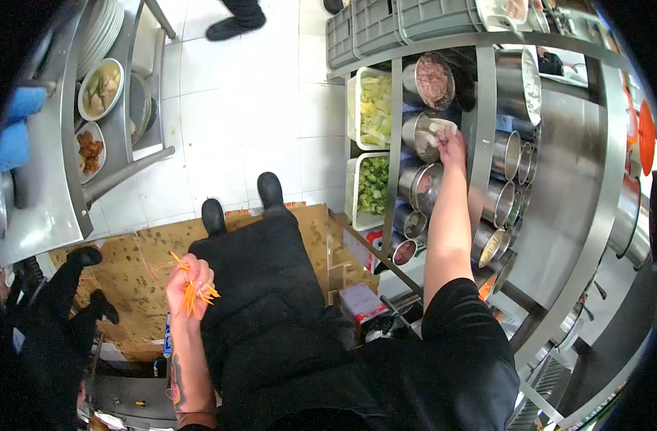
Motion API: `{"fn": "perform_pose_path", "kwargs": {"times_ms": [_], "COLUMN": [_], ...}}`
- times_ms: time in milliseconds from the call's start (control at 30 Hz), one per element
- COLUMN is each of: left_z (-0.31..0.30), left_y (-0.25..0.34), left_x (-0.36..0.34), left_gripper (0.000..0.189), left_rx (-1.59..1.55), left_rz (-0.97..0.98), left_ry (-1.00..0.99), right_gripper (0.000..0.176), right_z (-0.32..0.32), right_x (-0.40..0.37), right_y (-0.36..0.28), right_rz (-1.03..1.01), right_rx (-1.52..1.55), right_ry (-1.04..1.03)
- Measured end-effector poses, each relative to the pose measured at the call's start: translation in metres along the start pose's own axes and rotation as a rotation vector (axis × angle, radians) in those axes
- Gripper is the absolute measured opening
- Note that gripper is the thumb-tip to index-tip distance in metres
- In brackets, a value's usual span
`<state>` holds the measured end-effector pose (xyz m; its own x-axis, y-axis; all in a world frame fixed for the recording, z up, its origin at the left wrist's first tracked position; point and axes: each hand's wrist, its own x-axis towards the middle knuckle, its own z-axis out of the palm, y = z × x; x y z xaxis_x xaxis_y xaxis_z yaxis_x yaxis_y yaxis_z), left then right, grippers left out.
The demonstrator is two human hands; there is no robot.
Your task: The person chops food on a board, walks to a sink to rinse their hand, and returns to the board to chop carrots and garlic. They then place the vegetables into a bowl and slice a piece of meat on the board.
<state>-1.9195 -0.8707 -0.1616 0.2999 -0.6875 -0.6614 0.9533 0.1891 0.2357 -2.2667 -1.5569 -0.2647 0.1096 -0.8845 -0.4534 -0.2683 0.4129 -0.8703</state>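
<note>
My left hand (187,279) is closed around a bunch of carrot strips (199,296), whose orange ends stick out on both sides of the fist. On the right, my right hand (452,146) reaches between the shelf bars to a round metal container (419,134). Its fingers are bent over pale, whitish food at the rim; exactly what they grip is too small to make out. Just above sits a metal container of pinkish shredded meat (433,79). Below my right wrist stands another metal container (424,188), with its contents partly visible.
White baskets hold chopped pale-green vegetable (374,108) and broccoli (372,188). Grey crates (368,29) stand at the top. At left, a steel shelf (44,194) carries plates and bowls of food. Another person's dark-clothed legs (52,309) are at lower left, near flattened cardboard (138,287) on the floor.
</note>
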Motion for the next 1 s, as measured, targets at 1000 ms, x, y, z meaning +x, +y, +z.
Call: {"fn": "perform_pose_path", "kwargs": {"times_ms": [1000], "left_z": [0.37], "left_y": [0.235], "left_x": [0.276], "left_gripper": [0.016], "left_rx": [-0.203], "left_rz": [-0.066], "left_ry": [-0.428], "right_gripper": [0.008], "right_z": [0.558], "right_x": [-0.06], "right_y": [-0.404], "right_rz": [0.624], "right_rx": [1.868], "right_ry": [-1.332]}}
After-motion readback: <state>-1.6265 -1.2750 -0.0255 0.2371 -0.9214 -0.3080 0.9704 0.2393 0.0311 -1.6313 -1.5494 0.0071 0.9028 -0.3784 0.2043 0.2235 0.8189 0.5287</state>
